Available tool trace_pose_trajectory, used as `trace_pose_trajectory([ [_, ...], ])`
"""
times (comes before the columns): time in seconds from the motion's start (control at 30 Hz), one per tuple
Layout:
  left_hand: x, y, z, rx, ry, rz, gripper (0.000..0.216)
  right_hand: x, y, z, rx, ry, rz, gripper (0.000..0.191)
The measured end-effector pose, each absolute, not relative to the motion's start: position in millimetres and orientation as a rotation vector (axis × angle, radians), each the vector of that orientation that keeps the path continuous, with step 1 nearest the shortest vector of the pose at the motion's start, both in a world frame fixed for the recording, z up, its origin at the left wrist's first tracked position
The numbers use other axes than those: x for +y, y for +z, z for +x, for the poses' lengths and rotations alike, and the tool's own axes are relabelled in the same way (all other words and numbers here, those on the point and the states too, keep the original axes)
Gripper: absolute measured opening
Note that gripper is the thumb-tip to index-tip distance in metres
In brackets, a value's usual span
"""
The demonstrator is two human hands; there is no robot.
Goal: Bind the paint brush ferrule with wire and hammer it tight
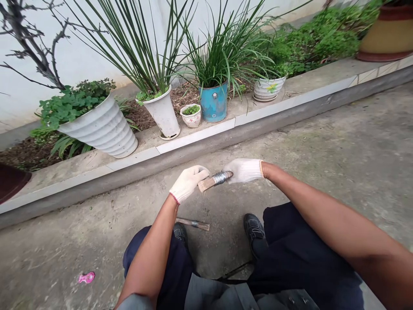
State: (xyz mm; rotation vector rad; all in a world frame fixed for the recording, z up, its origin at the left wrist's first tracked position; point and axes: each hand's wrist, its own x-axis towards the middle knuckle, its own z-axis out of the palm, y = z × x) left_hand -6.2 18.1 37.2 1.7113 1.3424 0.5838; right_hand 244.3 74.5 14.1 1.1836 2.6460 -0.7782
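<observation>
My right hand (242, 170), in a white knit glove, is closed around the dark end of a short wooden stick (207, 184). Silvery wire (222, 177) is wound in a band around the middle of that stick, and its pale squared end points left and down. My left hand (190, 181), also gloved, has its fingers curled together at the stick's upper edge. What they pinch, if anything, is too small to make out. On the ground below lies a second wooden stick (202, 226) with a similar wire band, partly hidden behind my left forearm.
A low tiled ledge (196, 142) crosses ahead, carrying a ribbed white pot (103, 129), a tall white pot (163, 112), a small patterned pot (191, 118) and a blue bucket (213, 103) with plants. A pink object (86, 277) lies on the concrete at left. My shoes (254, 226) flank the second stick.
</observation>
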Motion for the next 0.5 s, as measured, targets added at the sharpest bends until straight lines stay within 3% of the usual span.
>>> trace_pose_trajectory([
  [0.27,18,28,1,1.214,0.728,1.436,0.026,75,30,236,2.541,-1.244,1.592,0.029],
  [0.4,18,25,3,1.266,0.65,1.465,0.027,88,32,231,2.518,-0.769,1.928,0.039],
  [0.5,17,22,3,1.326,0.523,1.572,0.03,97,25,233,2.371,-0.395,1.965,0.033],
])
